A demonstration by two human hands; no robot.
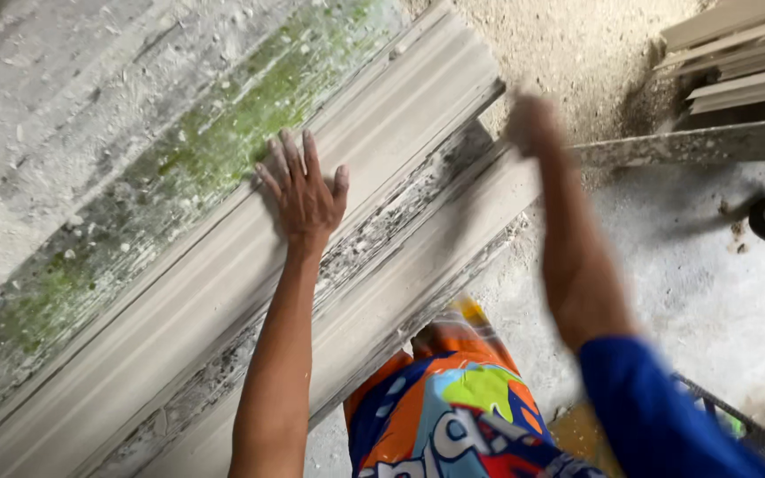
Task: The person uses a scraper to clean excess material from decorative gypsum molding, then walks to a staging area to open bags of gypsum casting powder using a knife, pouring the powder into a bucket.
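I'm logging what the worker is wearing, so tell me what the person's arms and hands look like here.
Both hands are bare, no gloves. The left hand and its forearm are uncovered, with no watch or ring visible. The right hand is motion-blurred; that arm has a bright blue short sleeve at the top.

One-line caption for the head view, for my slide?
Left hand flat on a long moulded plank, blurred right hand at its far end.

Long grey moulded planks (223,283) lie on a dusty, moss-streaked concrete floor (90,115).

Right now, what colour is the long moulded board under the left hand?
Pale grey-beige, dusty; the long moulded board shows best in the head view.
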